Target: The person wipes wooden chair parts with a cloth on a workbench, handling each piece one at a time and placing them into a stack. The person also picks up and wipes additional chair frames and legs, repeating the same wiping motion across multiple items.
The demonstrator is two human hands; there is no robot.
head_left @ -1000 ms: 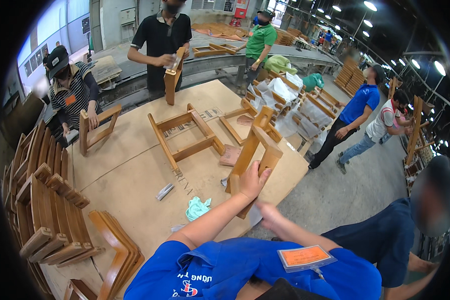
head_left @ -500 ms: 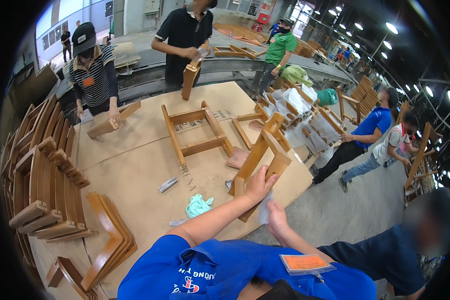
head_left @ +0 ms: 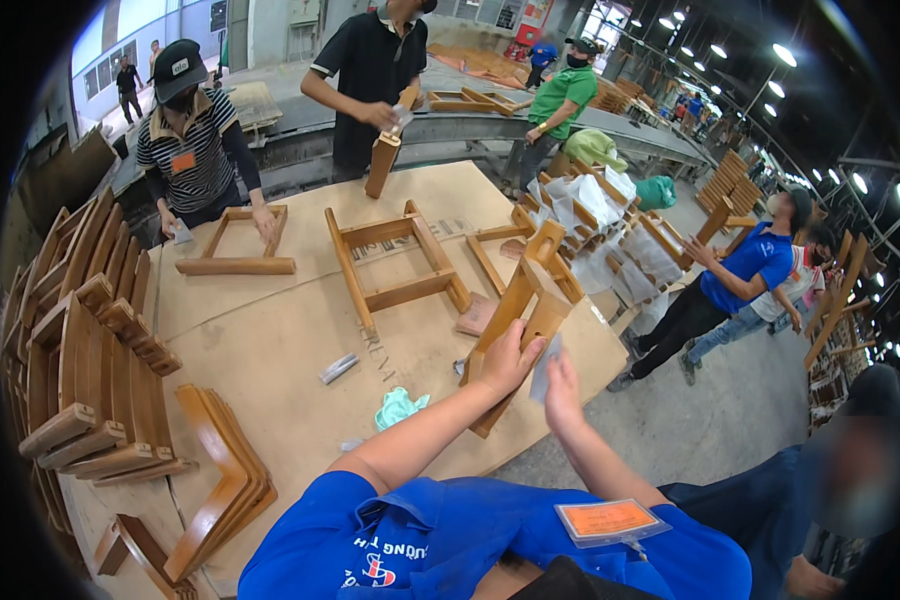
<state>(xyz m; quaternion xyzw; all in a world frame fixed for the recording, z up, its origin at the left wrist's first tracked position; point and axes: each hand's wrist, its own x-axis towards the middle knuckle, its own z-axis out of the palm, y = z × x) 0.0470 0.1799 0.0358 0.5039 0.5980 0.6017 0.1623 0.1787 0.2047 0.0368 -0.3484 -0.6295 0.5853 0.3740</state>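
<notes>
A brown wooden frame (head_left: 513, 312) stands tilted on the right part of the table, in front of me. My left hand (head_left: 510, 358) is closed around its near side piece. In my right hand (head_left: 564, 390) is a thin grey sheet (head_left: 547, 368), which looks like sandpaper, pressed flat along the right side of that same piece. The fingers lie mostly straight behind the sheet. Left of my forearm are a crumpled mint-green cloth (head_left: 400, 408) and a small grey roll (head_left: 338, 368).
Another wooden frame (head_left: 400, 262) lies mid-table (head_left: 270, 345). Stacked frames (head_left: 95, 360) and angled wooden parts (head_left: 220, 480) line the left side. Co-workers handle frames across the table; one in blue (head_left: 755, 265) stands right. A person in dark clothing (head_left: 740, 500) is close at my right.
My right hand has moved up along the wooden piece with the grey sheet. My left hand has shifted slightly up. The striped-shirt co-worker's frame now lies flat; the blue-shirted one has turned.
</notes>
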